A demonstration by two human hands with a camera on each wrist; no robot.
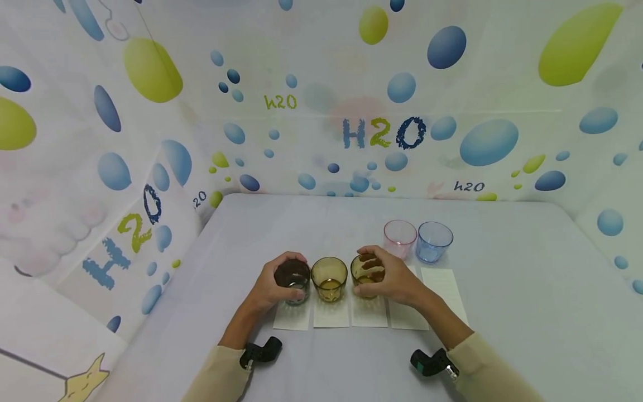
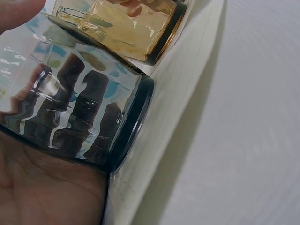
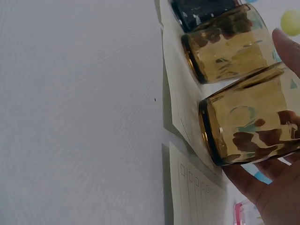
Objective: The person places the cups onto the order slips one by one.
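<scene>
My left hand [image 1: 271, 285] grips a dark grey glass tumbler [image 1: 292, 274], fingers behind it and thumb across its front. In the left wrist view the fingers show through the grey glass [image 2: 70, 98]. Beside it, in the middle, stands an amber tumbler [image 1: 329, 276] that neither hand holds. My right hand [image 1: 394, 279] holds a second amber tumbler [image 1: 363, 273], thumb in front and fingers round the back. The three glasses form a row over white paper slips [image 1: 331, 317]; in the right wrist view the held amber glass [image 3: 248, 119] is close beside the middle one.
A pink clear glass [image 1: 400, 237] and a blue clear glass [image 1: 435, 241] stand behind my right hand. More paper slips [image 1: 444, 285], one with printed lines and small boxes, lie to the right. A patterned curtain [image 1: 321, 100] backs the white table [image 1: 527, 279].
</scene>
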